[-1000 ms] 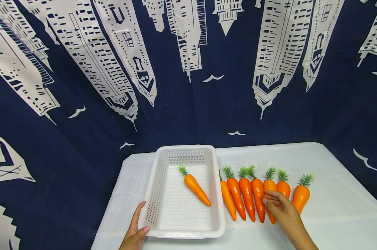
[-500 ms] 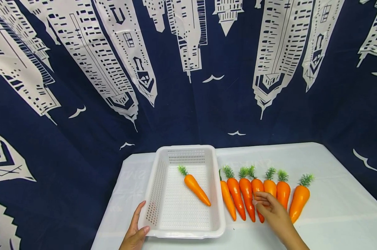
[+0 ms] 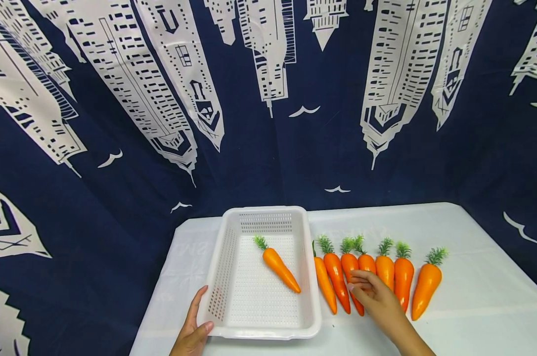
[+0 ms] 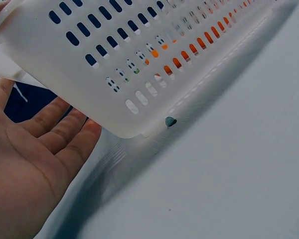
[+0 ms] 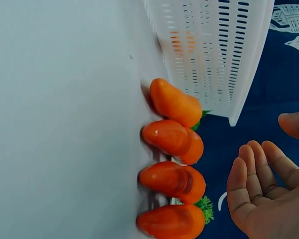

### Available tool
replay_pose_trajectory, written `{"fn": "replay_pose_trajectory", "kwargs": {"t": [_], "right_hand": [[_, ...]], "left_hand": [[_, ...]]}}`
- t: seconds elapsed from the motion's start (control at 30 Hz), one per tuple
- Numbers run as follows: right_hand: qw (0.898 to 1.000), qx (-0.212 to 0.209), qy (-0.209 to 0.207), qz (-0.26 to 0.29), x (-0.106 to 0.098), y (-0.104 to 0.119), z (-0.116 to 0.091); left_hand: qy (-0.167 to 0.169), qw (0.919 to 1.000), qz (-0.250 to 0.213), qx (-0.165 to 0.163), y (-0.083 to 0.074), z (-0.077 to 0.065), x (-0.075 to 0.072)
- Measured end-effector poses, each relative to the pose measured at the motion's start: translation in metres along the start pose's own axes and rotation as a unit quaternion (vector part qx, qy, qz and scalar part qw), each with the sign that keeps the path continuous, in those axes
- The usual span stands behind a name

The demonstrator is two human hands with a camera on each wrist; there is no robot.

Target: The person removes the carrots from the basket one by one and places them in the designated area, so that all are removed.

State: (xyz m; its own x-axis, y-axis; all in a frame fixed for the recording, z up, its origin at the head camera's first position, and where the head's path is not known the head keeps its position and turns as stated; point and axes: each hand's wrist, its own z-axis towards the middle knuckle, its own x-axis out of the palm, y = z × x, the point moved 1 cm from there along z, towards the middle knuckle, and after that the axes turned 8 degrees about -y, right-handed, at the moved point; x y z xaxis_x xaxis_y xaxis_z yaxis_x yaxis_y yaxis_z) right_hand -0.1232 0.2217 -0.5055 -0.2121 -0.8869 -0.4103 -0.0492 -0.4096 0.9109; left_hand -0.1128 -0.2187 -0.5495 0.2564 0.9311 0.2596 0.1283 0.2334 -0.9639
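My left hand (image 3: 190,326) holds the near left corner of a white perforated plastic basket (image 3: 264,333). Its thumb lies on the rim, and in the left wrist view the fingers (image 4: 65,132) reach along the basket's outside. One orange carrot (image 3: 281,271) with a green tuft lies slanted inside the basket. Over the row of carrots to the right hovers my right hand (image 3: 377,301), fingers loosely bent and holding nothing. It overlaps the third and fourth carrots from the left in the head view. The right wrist view shows the palm and fingers (image 5: 254,174) apart from the carrots (image 5: 172,181).
Several carrots lie side by side right of the basket, tufts away from me; the leftmost carrot (image 3: 325,284) is close to the basket wall. The rightmost carrot (image 3: 427,289) lies slanted. Behind the white-covered table (image 3: 482,277) hangs a dark blue cloth (image 3: 295,163) with white buildings.
My right hand has moved left along the row, from about the fifth carrot to the third and fourth. The left hand, the basket and the carrots have stayed put.
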Motion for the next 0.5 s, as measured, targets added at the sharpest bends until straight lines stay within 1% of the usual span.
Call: {"fn": "replay_pose_trajectory", "kwargs": {"t": [0.37,0.43,0.5], "right_hand": [[1.000,0.001,0.014,0.012,0.009,0.014,0.003],[1.000,-0.004,0.015,0.017,0.011,0.017,0.003],[1.000,-0.016,0.014,0.022,0.013,0.019,0.003]], "left_hand": [[0.005,1.0000,-0.006,0.004,0.001,0.001,-0.001],[0.004,1.0000,-0.006,0.002,0.001,0.001,-0.001],[0.009,0.9999,-0.009,0.008,0.002,0.002,-0.002]]}}
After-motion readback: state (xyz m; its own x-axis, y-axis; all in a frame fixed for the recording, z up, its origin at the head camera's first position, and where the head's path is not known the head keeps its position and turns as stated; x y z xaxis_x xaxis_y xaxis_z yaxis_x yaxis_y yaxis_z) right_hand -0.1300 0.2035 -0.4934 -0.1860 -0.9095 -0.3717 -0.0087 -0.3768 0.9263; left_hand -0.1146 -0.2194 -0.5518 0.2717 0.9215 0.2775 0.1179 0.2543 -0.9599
